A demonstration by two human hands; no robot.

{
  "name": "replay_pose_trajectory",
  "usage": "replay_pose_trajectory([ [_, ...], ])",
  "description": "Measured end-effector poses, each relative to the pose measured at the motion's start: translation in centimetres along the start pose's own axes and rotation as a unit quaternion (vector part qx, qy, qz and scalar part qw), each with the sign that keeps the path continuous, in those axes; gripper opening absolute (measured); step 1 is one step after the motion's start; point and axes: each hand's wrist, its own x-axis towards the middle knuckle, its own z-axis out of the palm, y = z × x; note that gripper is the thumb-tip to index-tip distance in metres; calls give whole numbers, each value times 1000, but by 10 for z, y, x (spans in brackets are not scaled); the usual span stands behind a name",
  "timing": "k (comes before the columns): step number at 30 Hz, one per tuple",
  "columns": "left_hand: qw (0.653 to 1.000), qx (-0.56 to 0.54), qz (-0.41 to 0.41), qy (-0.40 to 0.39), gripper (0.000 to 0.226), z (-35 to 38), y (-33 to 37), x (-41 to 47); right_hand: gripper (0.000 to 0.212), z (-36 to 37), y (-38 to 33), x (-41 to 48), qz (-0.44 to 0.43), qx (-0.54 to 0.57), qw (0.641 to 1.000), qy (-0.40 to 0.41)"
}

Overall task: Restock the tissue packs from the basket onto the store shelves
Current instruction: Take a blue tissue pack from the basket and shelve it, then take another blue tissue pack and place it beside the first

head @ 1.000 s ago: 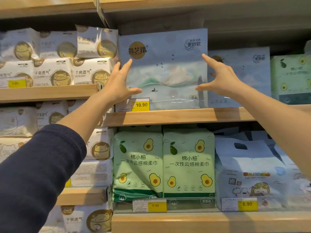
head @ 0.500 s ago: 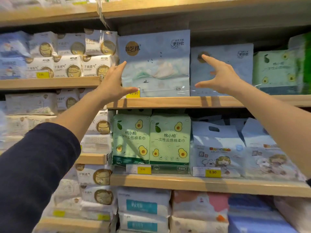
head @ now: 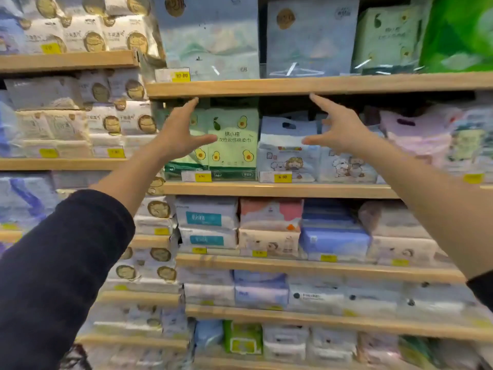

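Head, left hand (head: 178, 136), right hand (head: 340, 130), below shelf (head: 266, 86)

top pack (head: 210, 36) cut off; btm shelves (head: 320, 321) blurry

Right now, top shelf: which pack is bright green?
The far-right pack, cut by the frame edge. It is vivid green; the avocado pack beside it is pale green, and the blue packs further left are pale blue.
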Motion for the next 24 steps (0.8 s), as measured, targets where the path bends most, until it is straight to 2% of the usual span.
replay_pose_trajectory([
  [10,981,-47,-8,-187,88,100,-23,-132,91,55,49,-165,136,51,987,-74],
  [18,950,-129,-40,-282,86,169,-46,-252,88,100,71,-307,252,98,954,-128],
  [24,925,-121,-82,-350,90,226,-65,-310,88,135,104,-378,298,102,933,-175],
])
